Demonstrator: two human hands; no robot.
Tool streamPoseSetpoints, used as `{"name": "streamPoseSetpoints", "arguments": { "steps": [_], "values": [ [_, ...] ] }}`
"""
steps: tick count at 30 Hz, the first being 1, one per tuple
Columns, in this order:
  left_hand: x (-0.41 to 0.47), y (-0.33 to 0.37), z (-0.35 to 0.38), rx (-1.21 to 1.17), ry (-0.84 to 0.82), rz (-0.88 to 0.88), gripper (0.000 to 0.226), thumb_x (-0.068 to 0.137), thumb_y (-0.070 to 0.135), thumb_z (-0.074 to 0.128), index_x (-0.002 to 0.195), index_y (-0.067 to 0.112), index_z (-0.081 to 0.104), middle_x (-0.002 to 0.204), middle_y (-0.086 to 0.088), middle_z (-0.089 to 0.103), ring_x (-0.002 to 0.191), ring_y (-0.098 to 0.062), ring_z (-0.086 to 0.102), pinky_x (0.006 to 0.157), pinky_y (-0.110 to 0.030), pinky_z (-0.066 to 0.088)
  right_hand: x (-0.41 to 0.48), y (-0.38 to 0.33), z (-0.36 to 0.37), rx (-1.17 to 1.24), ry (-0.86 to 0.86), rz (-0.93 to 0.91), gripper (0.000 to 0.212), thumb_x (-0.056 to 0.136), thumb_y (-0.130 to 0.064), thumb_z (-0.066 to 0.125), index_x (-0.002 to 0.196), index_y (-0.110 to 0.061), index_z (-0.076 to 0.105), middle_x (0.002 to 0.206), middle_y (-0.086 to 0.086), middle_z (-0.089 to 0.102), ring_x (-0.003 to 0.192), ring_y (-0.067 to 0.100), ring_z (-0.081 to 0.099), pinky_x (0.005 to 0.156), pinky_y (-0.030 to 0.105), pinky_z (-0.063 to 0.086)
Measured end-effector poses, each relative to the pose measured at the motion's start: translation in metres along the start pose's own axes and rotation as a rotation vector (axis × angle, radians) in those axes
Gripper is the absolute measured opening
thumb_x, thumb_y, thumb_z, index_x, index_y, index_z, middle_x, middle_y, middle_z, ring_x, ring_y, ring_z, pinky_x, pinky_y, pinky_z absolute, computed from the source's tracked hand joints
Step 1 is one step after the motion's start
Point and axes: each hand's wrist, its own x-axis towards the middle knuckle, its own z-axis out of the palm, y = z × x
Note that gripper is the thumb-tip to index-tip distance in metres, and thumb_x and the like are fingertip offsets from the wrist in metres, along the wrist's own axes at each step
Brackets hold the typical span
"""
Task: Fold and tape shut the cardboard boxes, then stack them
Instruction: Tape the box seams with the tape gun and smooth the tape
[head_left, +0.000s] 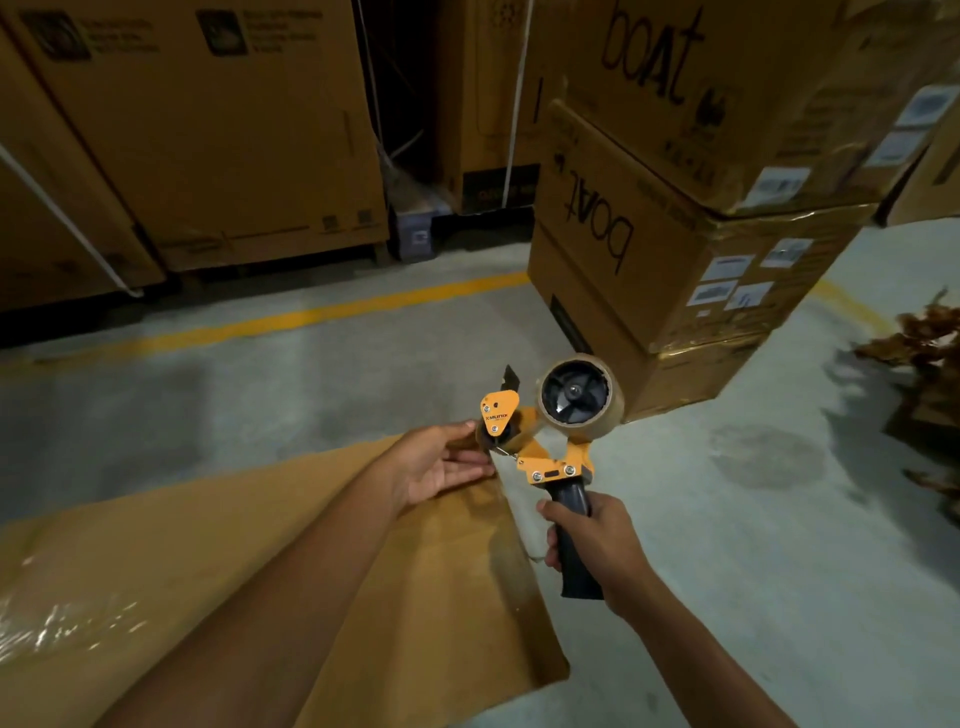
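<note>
two hands met at a tape dispenser (550, 457) above a cardboard box (234, 571) on a warehouse floor (260, 384). the right hand (592, 540) was wrapped firmly round the dark handle (570, 501), with the tape roll (576, 392) just beyond its knuckles. the left hand (441, 467) reached in from the other side, thumb and fingertips at the orange front plate by the roller. whether they pinched a loose tape end or merely touched the tool could not be told. the box lay directly beneath both wrists, its brown panel spreading back toward the person, a glossy patch showing outside the left forearm. beyond the roll, well apart from the grip, stood stacked boxes (675, 249) marked "boat". the step appeared to be freeing the tape's leading end. done well, that would mean keeping fingers clear of the blade (511, 378) above the plate, drawing out a short tail, then pressing it over the box's edge before running the seam.
</note>
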Motion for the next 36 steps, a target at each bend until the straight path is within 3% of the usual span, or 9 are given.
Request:
{"name": "streamPoseSetpoints", "arguments": {
  "steps": [5, 9, 14, 19, 21, 24, 27, 32, 36],
  "values": [
    [0.005, 0.006, -0.009, -0.04, -0.017, 0.052, 0.029, 0.096, -0.014, 0.045, 0.115, -0.002, 0.062, 0.104, -0.025, 0.072, 0.084, -0.034, 0.074, 0.07, -0.032, 0.063, 0.003, -0.003, 0.006, -0.055, -0.006, -0.012, 0.015, 0.091, -0.012, 0.071, 0.089, 0.001, 0.062, 0.062, 0.015, 0.064, 0.051, 0.026, 0.061, 0.053, 0.033, 0.053],
    [0.004, 0.01, -0.012, -0.004, 0.013, 0.0, 0.034, 0.095, -0.008, 0.033, 0.112, -0.003, 0.061, 0.105, -0.029, 0.071, 0.089, -0.039, 0.073, 0.072, -0.034, 0.063, 0.007, -0.001, 0.009, -0.094, 0.001, -0.015, 0.017, 0.091, -0.013, 0.071, 0.088, 0.002, 0.062, 0.062, 0.013, 0.065, 0.051, 0.027, 0.061, 0.055, 0.035, 0.054],
    [0.011, 0.025, -0.014, 0.067, 0.029, -0.055, 0.024, 0.101, 0.01, 0.049, 0.107, -0.008, 0.063, 0.087, -0.025, 0.072, 0.074, -0.033, 0.074, 0.057, -0.026, 0.06, 0.01, -0.005, 0.011, -0.108, 0.037, -0.026, 0.015, 0.091, -0.014, 0.071, 0.089, -0.001, 0.063, 0.064, 0.011, 0.066, 0.052, 0.025, 0.063, 0.055, 0.035, 0.054],
    [0.028, 0.038, -0.006, 0.243, 0.108, -0.005, 0.011, 0.091, -0.016, 0.054, 0.096, -0.012, 0.063, 0.086, -0.025, 0.069, 0.059, -0.027, 0.072, 0.05, -0.025, 0.058, 0.015, -0.009, 0.013, -0.166, 0.092, -0.05, 0.013, 0.09, -0.013, 0.071, 0.085, -0.002, 0.064, 0.065, 0.015, 0.066, 0.05, 0.022, 0.063, 0.053, 0.032, 0.054],
    [0.036, 0.043, -0.003, 0.351, 0.12, 0.074, 0.016, 0.088, -0.021, 0.052, 0.085, -0.01, 0.064, 0.081, -0.024, 0.068, 0.058, -0.025, 0.071, 0.053, -0.027, 0.059, 0.017, -0.01, 0.014, -0.207, 0.12, -0.076, 0.014, 0.09, -0.013, 0.071, 0.083, -0.003, 0.064, 0.065, 0.016, 0.067, 0.048, 0.022, 0.063, 0.052, 0.032, 0.055],
    [0.053, 0.047, -0.002, 0.786, 0.144, 0.237, 0.023, 0.086, -0.017, 0.056, 0.077, -0.002, 0.07, 0.07, -0.016, 0.069, 0.055, -0.015, 0.065, 0.057, -0.027, 0.057, 0.02, -0.007, 0.02, -0.255, 0.146, -0.106, 0.014, 0.089, -0.016, 0.071, 0.081, -0.007, 0.064, 0.063, 0.011, 0.067, 0.05, 0.022, 0.065, 0.055, 0.035, 0.057],
    [0.065, 0.05, 0.003, 1.062, 0.116, 0.36, 0.015, 0.085, -0.009, 0.065, 0.089, -0.002, 0.077, 0.086, -0.018, 0.074, 0.076, -0.021, 0.068, 0.078, -0.036, 0.057, 0.022, -0.002, 0.024, -0.272, 0.181, -0.112, 0.014, 0.09, -0.017, 0.07, 0.079, -0.011, 0.064, 0.06, 0.006, 0.066, 0.049, 0.018, 0.066, 0.054, 0.031, 0.056],
    [0.081, 0.048, 0.001, 1.26, 0.179, 0.432, 0.023, 0.082, -0.009, 0.063, 0.076, 0.01, 0.076, 0.073, -0.004, 0.069, 0.078, -0.02, 0.066, 0.065, -0.026, 0.049, 0.021, 0.003, 0.024, -0.259, 0.179, -0.092, 0.014, 0.09, -0.016, 0.069, 0.078, -0.012, 0.064, 0.058, 0.004, 0.065, 0.048, 0.017, 0.065, 0.052, 0.03, 0.054],
    [0.086, 0.052, -0.013, 1.202, 0.116, 0.365, 0.016, 0.087, -0.003, 0.067, 0.096, 0.004, 0.078, 0.087, -0.007, 0.073, 0.082, -0.014, 0.065, 0.08, -0.029, 0.051, 0.016, 0.013, 0.025, -0.264, 0.159, -0.074, 0.013, 0.089, -0.017, 0.069, 0.079, -0.012, 0.065, 0.06, 0.007, 0.067, 0.049, 0.02, 0.066, 0.057, 0.04, 0.06]
  ]
}}
